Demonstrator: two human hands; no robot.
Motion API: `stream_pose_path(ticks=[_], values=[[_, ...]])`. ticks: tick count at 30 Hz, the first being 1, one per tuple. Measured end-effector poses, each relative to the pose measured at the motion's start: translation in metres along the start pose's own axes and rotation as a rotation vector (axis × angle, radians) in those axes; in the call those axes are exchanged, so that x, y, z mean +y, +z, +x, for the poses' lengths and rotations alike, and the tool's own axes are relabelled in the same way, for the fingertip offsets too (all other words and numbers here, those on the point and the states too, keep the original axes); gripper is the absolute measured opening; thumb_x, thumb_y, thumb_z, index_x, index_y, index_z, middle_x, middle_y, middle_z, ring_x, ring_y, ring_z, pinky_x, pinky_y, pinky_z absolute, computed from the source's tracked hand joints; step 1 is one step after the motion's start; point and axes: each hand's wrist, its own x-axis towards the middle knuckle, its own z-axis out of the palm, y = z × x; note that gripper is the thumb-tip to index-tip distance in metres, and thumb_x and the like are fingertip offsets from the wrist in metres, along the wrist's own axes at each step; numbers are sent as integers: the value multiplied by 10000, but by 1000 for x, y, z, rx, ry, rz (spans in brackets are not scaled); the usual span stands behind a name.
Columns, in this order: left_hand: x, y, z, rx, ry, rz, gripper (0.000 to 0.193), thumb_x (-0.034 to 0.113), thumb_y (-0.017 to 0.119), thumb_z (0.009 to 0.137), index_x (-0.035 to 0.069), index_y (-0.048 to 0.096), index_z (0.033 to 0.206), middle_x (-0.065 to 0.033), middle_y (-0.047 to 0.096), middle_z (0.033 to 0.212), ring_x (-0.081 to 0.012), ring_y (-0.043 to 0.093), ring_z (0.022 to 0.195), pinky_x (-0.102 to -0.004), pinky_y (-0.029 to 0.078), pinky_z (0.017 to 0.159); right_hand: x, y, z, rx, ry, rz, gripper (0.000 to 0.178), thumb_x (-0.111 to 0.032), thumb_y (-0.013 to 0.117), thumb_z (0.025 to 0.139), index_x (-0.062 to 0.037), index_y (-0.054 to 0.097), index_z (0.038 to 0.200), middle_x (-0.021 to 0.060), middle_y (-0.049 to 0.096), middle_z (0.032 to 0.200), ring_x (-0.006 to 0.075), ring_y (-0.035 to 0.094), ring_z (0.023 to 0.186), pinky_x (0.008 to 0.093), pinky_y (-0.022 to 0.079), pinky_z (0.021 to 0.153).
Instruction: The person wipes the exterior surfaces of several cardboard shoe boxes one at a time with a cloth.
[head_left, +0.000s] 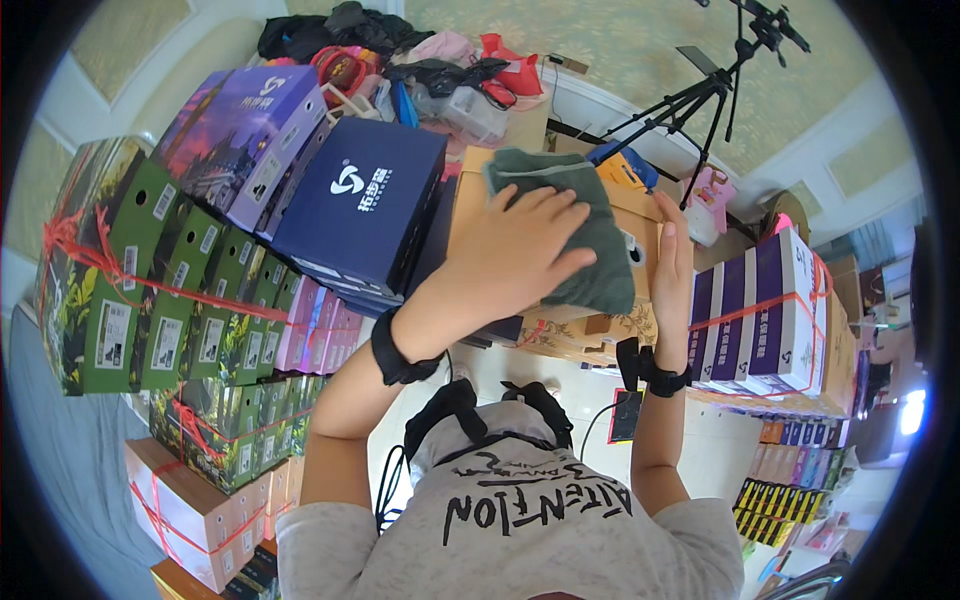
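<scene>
A folded dark green cloth (600, 240) lies over the top of a tan cardboard box (470, 205) in front of me. My left hand (525, 245) rests flat on that cloth with its fingers spread. Against the right side of the box, my right hand (672, 265) is stretched out, its fingers pointing away from me and pressed to the cardboard. Each wrist wears a black band. Part of the box top is hidden under the cloth and my left hand.
Stacked shoe boxes stand left: a dark blue box (360, 200), a purple box (235, 140) and green boxes (130, 260) tied with red string. Purple-and-white boxes (760, 310) stand right. Behind are a black tripod (690, 95) and a pile of bags (440, 70).
</scene>
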Motion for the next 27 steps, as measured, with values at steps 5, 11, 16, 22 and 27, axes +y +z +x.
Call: stream_pose_path(ticks=[5,11,16,22,27], values=[[-22,-5,9,129,-23,209,439,267,481,887,37,418,1255,-186,460,1249,-354,411,1174,-437,296,991,-42,-7,-8,87,-140,-234,322,-142,433,901,-7,465,1192,177,434,1266,326,405,1194,359,292,1008],[-41,18,11,269,-300,170,602,345,437,901,-68,277,1309,-206,474,1211,-370,445,1129,-428,258,1023,-57,59,3,-93,-391,-426,430,-301,497,862,-99,466,1240,118,406,1329,318,376,1223,475,273,1011],[-38,17,17,208,-348,103,710,446,429,885,-57,224,1343,-227,424,1282,-334,408,1201,-441,221,1044,-47,43,-5,-227,-429,-553,567,-430,514,823,-139,414,1299,82,415,1336,277,378,1233,464,267,1019],[-43,21,15,261,-320,76,687,453,431,884,-47,269,1327,-245,419,1276,-345,395,1204,-439,244,1031,-31,22,-24,-286,-585,-644,625,-325,624,729,-185,421,1303,9,429,1332,235,424,1202,420,303,1005],[-46,18,14,300,-337,3,628,434,437,889,-37,334,1291,-240,442,1239,-358,422,1163,-414,299,994,-21,57,-51,62,-613,-710,434,-239,566,750,-299,551,1179,-74,511,1258,136,442,1178,298,291,963]])
